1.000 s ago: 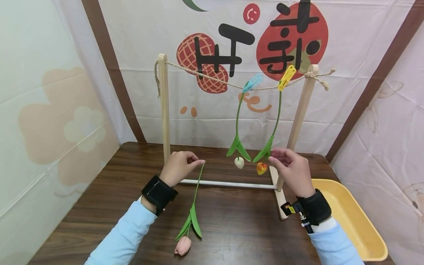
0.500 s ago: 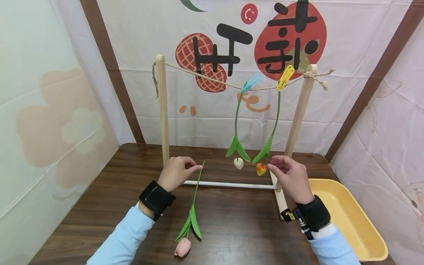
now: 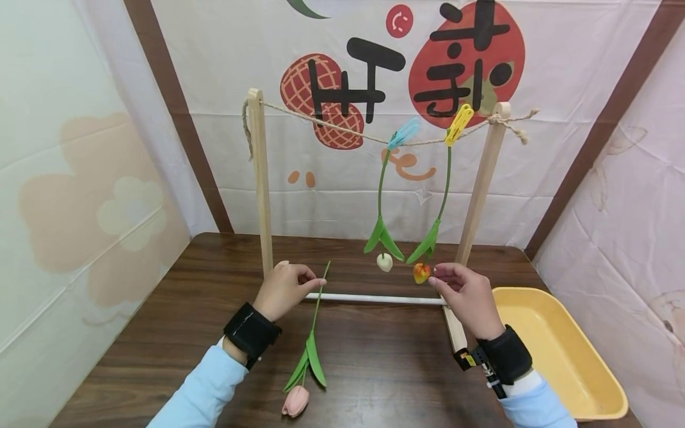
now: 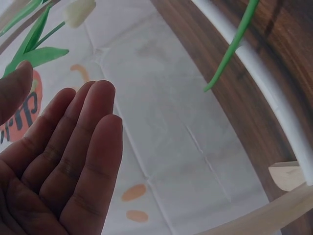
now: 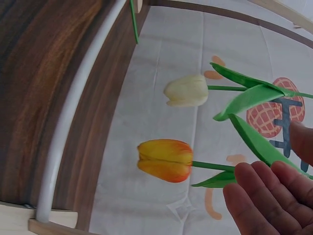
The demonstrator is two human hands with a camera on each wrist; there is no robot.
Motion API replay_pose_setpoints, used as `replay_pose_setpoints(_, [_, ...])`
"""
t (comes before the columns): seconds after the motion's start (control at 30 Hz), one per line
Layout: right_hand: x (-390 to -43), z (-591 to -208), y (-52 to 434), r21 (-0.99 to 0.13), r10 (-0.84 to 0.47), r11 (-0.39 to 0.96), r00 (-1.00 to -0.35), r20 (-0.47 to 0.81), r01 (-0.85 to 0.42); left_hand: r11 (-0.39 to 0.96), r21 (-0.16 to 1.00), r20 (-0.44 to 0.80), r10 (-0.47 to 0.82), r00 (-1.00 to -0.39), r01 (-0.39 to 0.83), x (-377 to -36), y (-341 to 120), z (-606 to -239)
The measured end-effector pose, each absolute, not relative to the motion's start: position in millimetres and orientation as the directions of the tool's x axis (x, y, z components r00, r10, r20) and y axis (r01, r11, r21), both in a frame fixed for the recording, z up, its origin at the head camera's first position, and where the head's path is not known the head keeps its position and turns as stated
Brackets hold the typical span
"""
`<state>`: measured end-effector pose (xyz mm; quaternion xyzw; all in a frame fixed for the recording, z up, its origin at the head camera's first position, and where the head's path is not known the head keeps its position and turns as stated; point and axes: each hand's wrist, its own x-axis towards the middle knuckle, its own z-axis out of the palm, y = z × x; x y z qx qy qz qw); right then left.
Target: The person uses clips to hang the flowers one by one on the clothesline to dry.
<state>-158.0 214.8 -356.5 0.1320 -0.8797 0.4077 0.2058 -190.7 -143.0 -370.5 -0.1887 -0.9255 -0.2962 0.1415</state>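
Observation:
My left hand hovers with relaxed fingers at the stem end of a pink artificial tulip. This tulip lies on the table, bloom toward me, its green stem overlapping the white rod. Thumb and fingers stand apart in the left wrist view, with nothing between them. My right hand, also relaxed and holding nothing, is just right of an orange-yellow tulip. That tulip hangs upside down from a yellow clothespin on a rope. Left of it hangs a white tulip from a blue clothespin.
Two wooden posts hold the rope, joined low down by a white rod. A yellow tray stands at the right of the brown wooden table. A printed cloth rises behind the frame.
Both hands have sunk slightly toward the table and toward me; the right has dropped from the orange-yellow tulip's leaves to beside its bloom. The tulips keep their places.

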Motion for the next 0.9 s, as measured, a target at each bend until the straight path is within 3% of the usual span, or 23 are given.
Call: replay_pose_setpoints(0.9, [-148,-385,211,-0.703,-0.083,0.619,-0.92,0.383,-0.349,0.763,0.517,0.327,0.242,-0.913,0.388,-181,-144,-394])
